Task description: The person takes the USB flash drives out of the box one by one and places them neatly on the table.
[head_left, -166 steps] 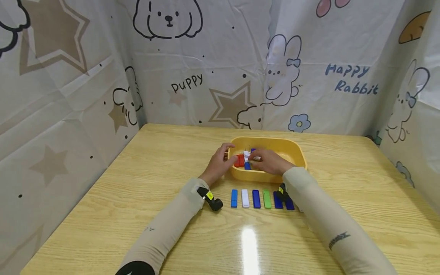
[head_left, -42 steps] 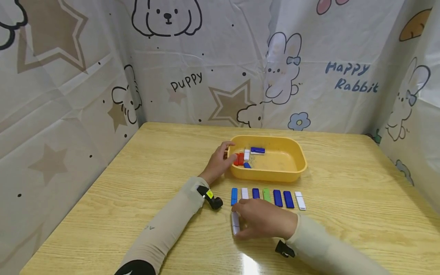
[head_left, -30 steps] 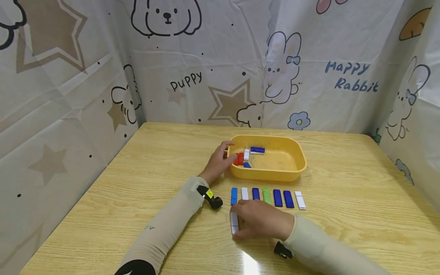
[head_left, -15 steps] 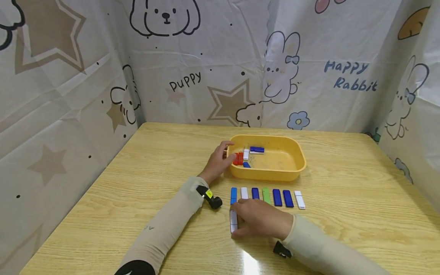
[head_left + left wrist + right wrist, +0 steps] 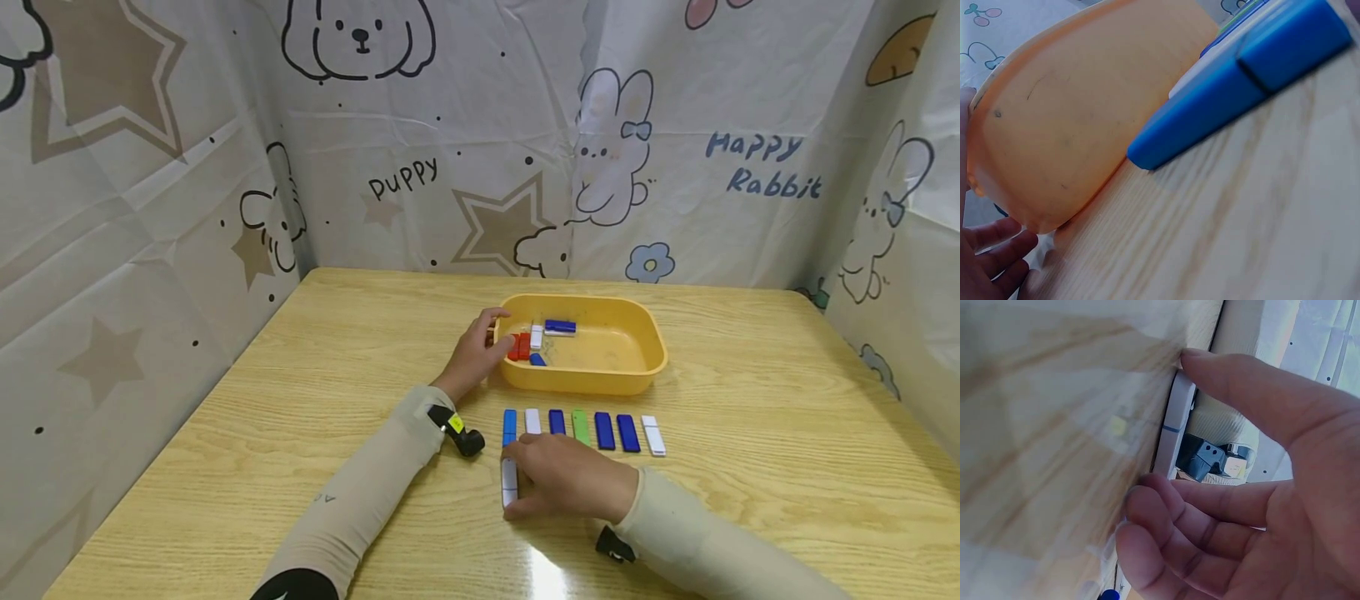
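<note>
My left hand (image 5: 471,354) grips the left end of a yellow plastic bin (image 5: 581,382), thumb at the near rim and fingers around its outer end. In front of the bin, my right hand (image 5: 576,477) pinches a white USB stick (image 5: 509,485) lengthwise, thumb at its near end and fingertips at its far end. That stick lies close over the table, in line with a light blue USB stick (image 5: 510,423) at the row's left end. The right wrist view shows the white stick (image 5: 1175,419) between thumb and fingers, with a dark seam across it.
Along the row lie more sticks: a green one (image 5: 581,426), dark blue ones (image 5: 604,431) and a white one (image 5: 654,437) at the right end. Inside the bin are red sticks (image 5: 524,347), a white one (image 5: 536,337) and blue ones (image 5: 560,326). Patterned cloth (image 5: 345,225) surrounds the table.
My right hand has come out of the bin to the near side of the row with the white USB stick. Lately the stick shifted slightly left and straightened. My left hand stays on the bin.
</note>
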A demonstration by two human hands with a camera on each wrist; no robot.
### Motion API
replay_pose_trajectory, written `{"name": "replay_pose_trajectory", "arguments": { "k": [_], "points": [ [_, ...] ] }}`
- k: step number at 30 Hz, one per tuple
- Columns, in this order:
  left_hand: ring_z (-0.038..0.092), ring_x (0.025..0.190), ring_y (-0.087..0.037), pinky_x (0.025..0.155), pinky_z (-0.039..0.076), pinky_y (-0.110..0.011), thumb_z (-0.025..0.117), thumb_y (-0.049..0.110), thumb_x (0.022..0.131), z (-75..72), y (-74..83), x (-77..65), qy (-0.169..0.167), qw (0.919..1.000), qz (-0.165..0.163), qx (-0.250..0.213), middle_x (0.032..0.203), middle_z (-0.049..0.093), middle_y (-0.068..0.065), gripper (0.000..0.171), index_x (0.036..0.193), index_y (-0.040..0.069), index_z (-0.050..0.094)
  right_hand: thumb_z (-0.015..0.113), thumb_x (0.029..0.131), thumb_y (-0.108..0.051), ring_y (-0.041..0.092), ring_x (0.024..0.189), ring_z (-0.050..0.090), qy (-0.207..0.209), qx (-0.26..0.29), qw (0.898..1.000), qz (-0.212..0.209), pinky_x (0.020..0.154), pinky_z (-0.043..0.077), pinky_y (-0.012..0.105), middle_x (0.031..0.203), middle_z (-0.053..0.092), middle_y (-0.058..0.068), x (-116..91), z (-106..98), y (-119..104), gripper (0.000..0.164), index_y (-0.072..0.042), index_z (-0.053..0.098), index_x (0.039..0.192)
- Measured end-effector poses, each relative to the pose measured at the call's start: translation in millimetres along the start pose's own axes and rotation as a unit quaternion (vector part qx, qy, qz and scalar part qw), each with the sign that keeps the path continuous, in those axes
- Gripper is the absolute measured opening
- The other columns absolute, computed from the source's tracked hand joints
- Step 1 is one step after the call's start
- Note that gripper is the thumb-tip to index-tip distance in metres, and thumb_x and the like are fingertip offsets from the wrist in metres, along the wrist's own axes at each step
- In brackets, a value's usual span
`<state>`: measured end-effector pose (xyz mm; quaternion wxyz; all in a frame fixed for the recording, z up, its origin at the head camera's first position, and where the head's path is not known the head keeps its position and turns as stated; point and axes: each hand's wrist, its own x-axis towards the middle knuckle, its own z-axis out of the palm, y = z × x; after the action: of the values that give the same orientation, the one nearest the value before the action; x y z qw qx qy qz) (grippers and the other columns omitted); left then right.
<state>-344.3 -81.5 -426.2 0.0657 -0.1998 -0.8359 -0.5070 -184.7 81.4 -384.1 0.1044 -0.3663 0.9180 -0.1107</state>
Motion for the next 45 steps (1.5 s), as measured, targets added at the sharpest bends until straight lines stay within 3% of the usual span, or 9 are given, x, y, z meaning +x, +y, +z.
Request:
{"name": "replay_pose_trajectory", "arguments": {
  "k": [8,17,28,34,40,45],
  "points": [
    [0.048,0.116,-0.023,0.101,0.042,-0.040,0.055,0.023,0.096,0.1,0.0,0.7,0.002,1.0000,0.005,-0.005,0.131,0.048,-0.006,0.042,0.136,0.020,0.044,0.078,0.076,-0.043,0.007,0.071,0.050,-0.004,0.013,1.000,0.006,0.064,0.045,0.023,0.090,0.060,-0.006,0,-1,1,0.053,-0.008,0.064,0.114],
    [0.048,0.116,-0.022,0.101,0.042,-0.039,0.053,0.032,0.094,0.0,-1.3,0.6,-0.002,1.0000,0.004,-0.002,0.132,0.047,-0.005,0.044,0.136,0.021,0.043,0.078,0.076,-0.044,0.007,0.071,0.051,-0.006,0.020,1.000,0.011,0.064,0.046,0.023,0.090,0.060,-0.006,1,0,2,0.054,-0.008,0.064,0.114],
    [0.047,0.118,-0.022,0.102,0.041,-0.040,0.054,0.027,0.095,1.0,-1.3,0.1,0.001,1.0000,-0.002,-0.007,0.133,0.047,-0.005,0.041,0.135,0.023,0.044,0.078,0.076,-0.041,0.007,0.069,0.049,0.001,0.028,1.000,-0.004,0.061,0.044,0.022,0.084,0.056,-0.008,-1,-2,2,0.049,-0.012,0.064,0.113],
    [0.047,0.118,-0.023,0.102,0.041,-0.041,0.054,0.024,0.096,1.9,-0.7,0.0,0.003,1.0000,-0.004,-0.007,0.134,0.046,-0.004,0.041,0.135,0.023,0.043,0.078,0.077,-0.039,0.006,0.064,0.047,0.016,0.023,0.999,-0.028,0.056,0.042,0.022,0.078,0.052,-0.009,-3,-3,3,0.044,-0.015,0.064,0.112],
    [0.048,0.117,-0.021,0.102,0.042,-0.039,0.054,0.024,0.096,1.5,-1.1,0.3,0.003,1.0000,-0.005,-0.005,0.133,0.046,-0.004,0.041,0.135,0.023,0.043,0.076,0.079,-0.041,0.005,0.070,0.053,0.032,0.018,0.999,-0.036,0.060,0.046,0.022,0.090,0.061,-0.004,-4,-9,4,0.050,-0.012,0.064,0.118],
    [0.048,0.117,-0.022,0.101,0.042,-0.039,0.055,0.026,0.096,0.7,-1.7,0.4,0.001,1.0000,0.000,-0.007,0.133,0.047,-0.005,0.041,0.135,0.022,0.044,0.074,0.082,-0.043,0.007,0.073,0.058,0.077,0.026,0.996,-0.043,0.060,0.047,0.022,0.093,0.064,-0.002,-7,-21,11,0.047,-0.014,0.063,0.118]
  ]
}}
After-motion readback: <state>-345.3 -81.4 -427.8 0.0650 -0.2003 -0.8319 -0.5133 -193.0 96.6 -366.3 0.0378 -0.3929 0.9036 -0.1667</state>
